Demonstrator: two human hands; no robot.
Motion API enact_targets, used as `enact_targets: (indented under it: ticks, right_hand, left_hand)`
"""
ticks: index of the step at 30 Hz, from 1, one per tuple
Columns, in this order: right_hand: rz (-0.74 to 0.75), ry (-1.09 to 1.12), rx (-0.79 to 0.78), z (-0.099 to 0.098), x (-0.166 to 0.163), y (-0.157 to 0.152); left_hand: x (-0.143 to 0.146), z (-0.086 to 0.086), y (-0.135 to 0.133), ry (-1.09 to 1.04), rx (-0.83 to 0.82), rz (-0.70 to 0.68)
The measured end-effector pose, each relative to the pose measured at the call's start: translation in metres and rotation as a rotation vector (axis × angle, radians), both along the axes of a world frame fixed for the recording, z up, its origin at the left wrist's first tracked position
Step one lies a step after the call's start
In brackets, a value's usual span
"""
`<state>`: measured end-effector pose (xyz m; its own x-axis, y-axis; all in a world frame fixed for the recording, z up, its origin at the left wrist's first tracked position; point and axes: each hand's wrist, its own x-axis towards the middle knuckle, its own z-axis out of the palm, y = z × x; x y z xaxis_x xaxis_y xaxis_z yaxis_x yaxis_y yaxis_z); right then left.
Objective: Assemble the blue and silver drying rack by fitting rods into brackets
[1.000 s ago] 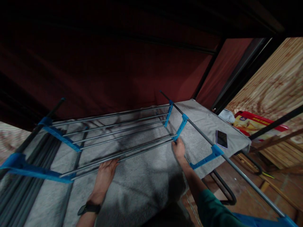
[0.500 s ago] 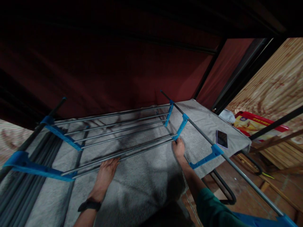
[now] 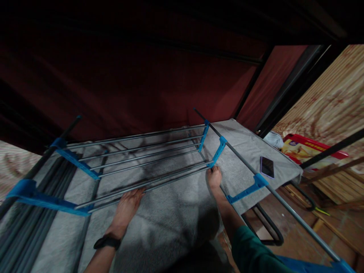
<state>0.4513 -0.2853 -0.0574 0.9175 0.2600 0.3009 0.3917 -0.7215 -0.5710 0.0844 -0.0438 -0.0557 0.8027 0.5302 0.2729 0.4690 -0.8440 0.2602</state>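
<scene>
A rack frame of grey metal tubes (image 3: 148, 154) and blue plastic brackets (image 3: 218, 151) lies across the grey cloth. My left hand (image 3: 128, 208), with a black band at its wrist, rests against the near pair of tubes (image 3: 170, 178); its fingers are stretched out and touch them. At the right end, my right hand (image 3: 214, 177) is closed around the lower side tube (image 3: 224, 189), just below the bracket's corner. Part of its grip is hidden. Another blue bracket (image 3: 246, 192) joins the long right side tube (image 3: 301, 220) closer to me.
Several loose grey tubes (image 3: 36, 212) lie at the left on the grey cloth (image 3: 176, 227). A phone (image 3: 267, 167) rests on the cloth at the right. Dark posts and a red panel (image 3: 159, 91) stand behind. A red and yellow package (image 3: 309, 148) is beyond the right edge.
The view has shifted very slightly. Both hands stay at the same places on the rack, with hardly any movement.
</scene>
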Motion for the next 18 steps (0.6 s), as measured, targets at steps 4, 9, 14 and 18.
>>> enact_targets:
  ticks: [4, 9, 14, 18]
  right_hand:
    - [-0.025, 0.009, 0.011, -0.002, -0.001, 0.003]
    - [-0.052, -0.005, 0.031, -0.005, -0.003, 0.006]
    - [-0.039, 0.032, -0.033, 0.000, -0.003, 0.005]
    - [0.049, 0.053, -0.008, -0.001, 0.002, -0.004]
  left_hand:
    - [0.000, 0.000, 0.000, -0.012, -0.012, -0.013]
    - [-0.002, -0.001, 0.001, -0.022, -0.015, -0.009]
    - [0.000, -0.001, -0.002, -0.031, -0.016, -0.025]
    - [0.000, 0.004, -0.023, -0.149, 0.014, 0.076]
